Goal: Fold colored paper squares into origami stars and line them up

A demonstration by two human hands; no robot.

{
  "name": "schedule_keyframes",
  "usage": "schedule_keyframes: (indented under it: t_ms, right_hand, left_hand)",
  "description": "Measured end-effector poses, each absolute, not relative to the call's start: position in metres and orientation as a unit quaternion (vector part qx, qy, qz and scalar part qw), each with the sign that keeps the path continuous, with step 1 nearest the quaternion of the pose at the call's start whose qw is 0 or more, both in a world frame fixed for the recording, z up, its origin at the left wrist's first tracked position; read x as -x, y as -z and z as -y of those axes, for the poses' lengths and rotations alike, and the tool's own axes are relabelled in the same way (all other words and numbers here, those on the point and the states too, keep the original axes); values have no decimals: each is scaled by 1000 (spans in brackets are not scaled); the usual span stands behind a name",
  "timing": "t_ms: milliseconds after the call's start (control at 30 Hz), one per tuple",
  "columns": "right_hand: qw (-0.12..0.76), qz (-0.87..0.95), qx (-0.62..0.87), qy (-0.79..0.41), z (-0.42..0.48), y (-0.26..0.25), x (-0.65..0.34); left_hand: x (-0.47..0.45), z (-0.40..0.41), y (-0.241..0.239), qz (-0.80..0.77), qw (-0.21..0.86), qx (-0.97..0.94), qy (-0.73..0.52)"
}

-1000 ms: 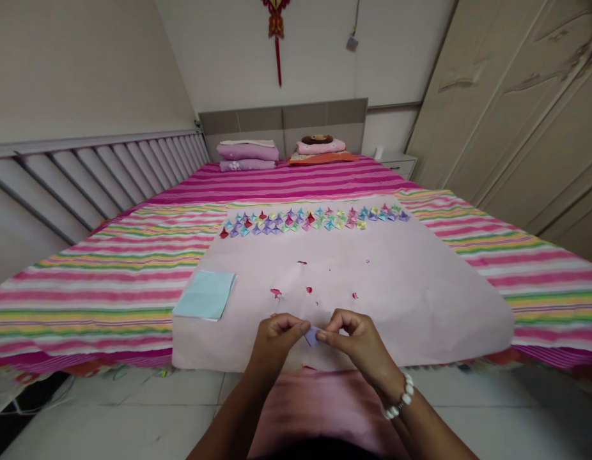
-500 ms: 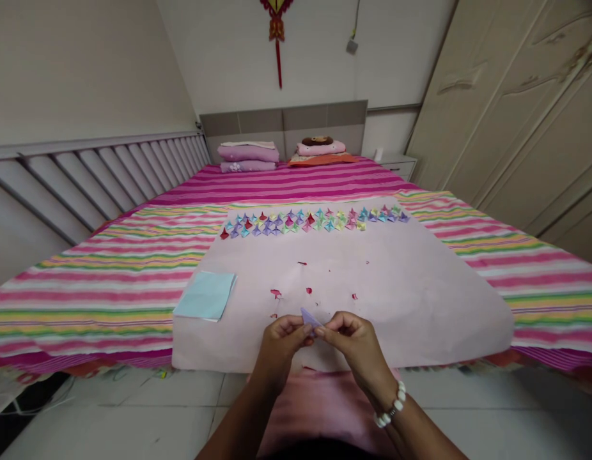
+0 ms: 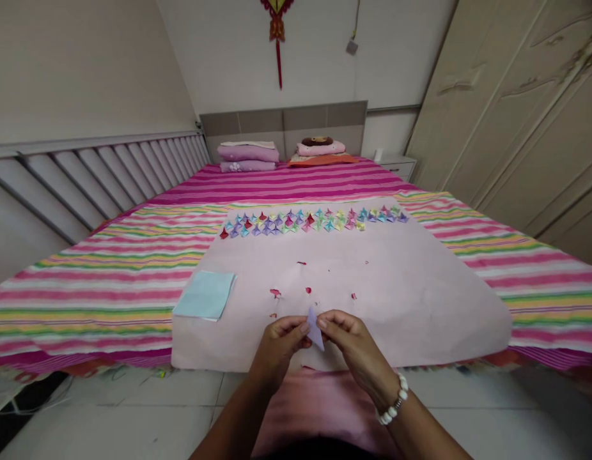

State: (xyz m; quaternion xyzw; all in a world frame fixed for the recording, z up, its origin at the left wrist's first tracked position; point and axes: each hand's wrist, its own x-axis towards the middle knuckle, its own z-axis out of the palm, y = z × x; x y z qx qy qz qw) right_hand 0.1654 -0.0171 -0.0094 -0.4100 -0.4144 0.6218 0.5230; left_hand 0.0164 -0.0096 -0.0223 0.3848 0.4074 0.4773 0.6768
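A small folded piece of purple paper is held between my two hands, above the near edge of a large pale pink sheet. My left hand pinches its left side between thumb and fingers. On the opposite side, my right hand grips it the same way, with a white bead bracelet on that wrist. The paper shows as a narrow diamond with a point up and a point down. Part of it is hidden behind my fingertips.
Several rows of small colourful folded paper pieces lie along the sheet's far side. A stack of light blue square paper rests at the left. Torn spots in the sheet show red beneath. The striped bed extends around, with folded bedding at its head.
The purple paper has turned between my fingers, from a slanted triangle mostly covered by them to an upright narrow diamond. My hands stay in nearly the same place.
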Motion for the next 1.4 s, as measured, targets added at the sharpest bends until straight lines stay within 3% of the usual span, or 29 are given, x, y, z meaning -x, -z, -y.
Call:
schedule_keyframes:
  t_ms: [700, 933, 1267, 1400]
  right_hand:
    - [507, 379, 411, -656, 15, 11, -166]
    - [485, 443, 383, -649, 15, 14, -168]
    - [523, 546, 503, -420, 12, 30, -159]
    - [533, 562, 495, -394, 14, 29, -158]
  left_hand:
    - [-12, 7, 29, -432, 657, -396, -474]
    - [-14, 5, 24, -462, 615, -410, -491]
    - [-27, 19, 16, -513, 430, -573, -473]
    - [-29, 20, 14, -511, 410, -585, -478]
